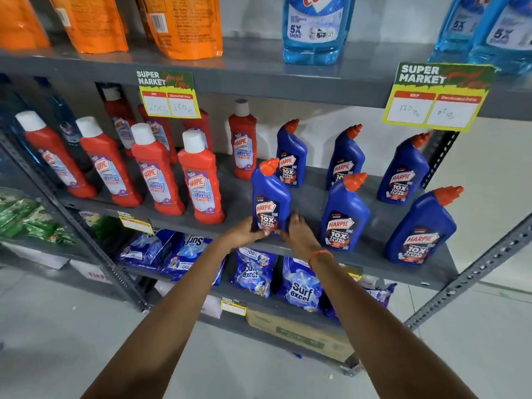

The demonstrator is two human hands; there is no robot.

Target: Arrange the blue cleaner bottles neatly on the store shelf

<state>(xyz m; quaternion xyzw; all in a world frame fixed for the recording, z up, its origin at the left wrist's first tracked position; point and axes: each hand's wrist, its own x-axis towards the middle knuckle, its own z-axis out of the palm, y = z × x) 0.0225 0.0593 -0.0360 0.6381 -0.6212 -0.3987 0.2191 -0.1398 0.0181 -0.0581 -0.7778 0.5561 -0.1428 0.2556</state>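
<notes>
Several blue cleaner bottles with orange-red caps stand on the grey middle shelf [371, 256]. The front left blue bottle [270, 194] stands upright near the shelf's front edge. My left hand [244, 233] grips its base from the left and my right hand [298, 231] grips it from the right. Two more blue bottles stand in the front row, one [344, 214] in the middle and one [421, 228] at the right. Three others stand in the back row: a left bottle [290, 156], a middle bottle [345, 156] and a right bottle [403, 171].
Red bathroom cleaner bottles [201, 180] fill the left half of the same shelf. Price tags [168, 95] hang from the shelf above, which holds orange pouches and light blue bottles [315, 27]. Detergent packs [299, 283] lie on the shelf below. A perforated upright [472, 272] stands at the right.
</notes>
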